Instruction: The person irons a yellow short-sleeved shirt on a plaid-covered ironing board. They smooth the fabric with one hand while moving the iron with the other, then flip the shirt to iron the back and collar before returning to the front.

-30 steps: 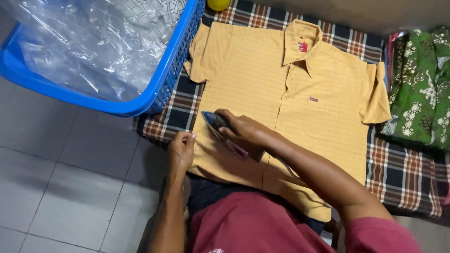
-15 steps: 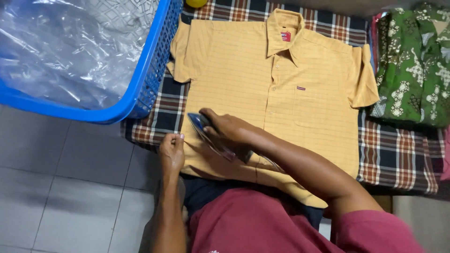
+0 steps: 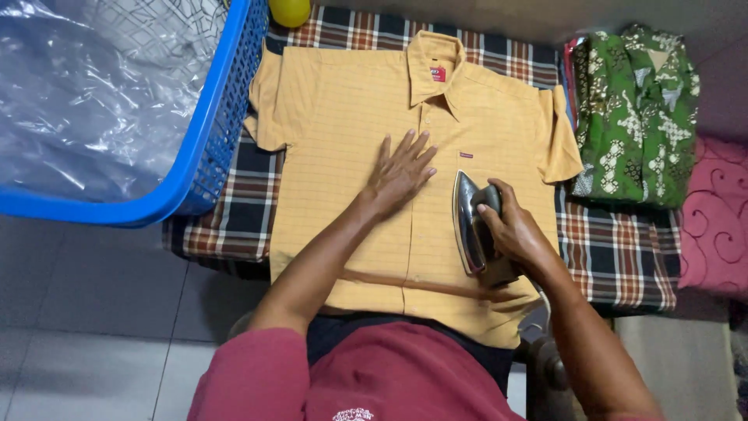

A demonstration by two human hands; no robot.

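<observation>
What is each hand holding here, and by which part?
The right hand grips the iron by its handle, soleplate tilted up. The left hand holds nothing; it lies flat on the yellow shirt.

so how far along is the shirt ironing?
Done: the yellow shirt lies spread flat, buttoned, on the checked cloth; a folded green shirt sits beside it. In hand: the left hand presses the front flat, and the right hand has its grip on the iron, tilted up. Left: a crease near the hem.

Both forearms reach forward from the bottom of the view, bare below dark red sleeves. The left hand (image 3: 401,170) lies flat, palm down, fingers spread and pointing away. The right hand (image 3: 516,228) is curled tight in a grip, knuckles upward.
</observation>
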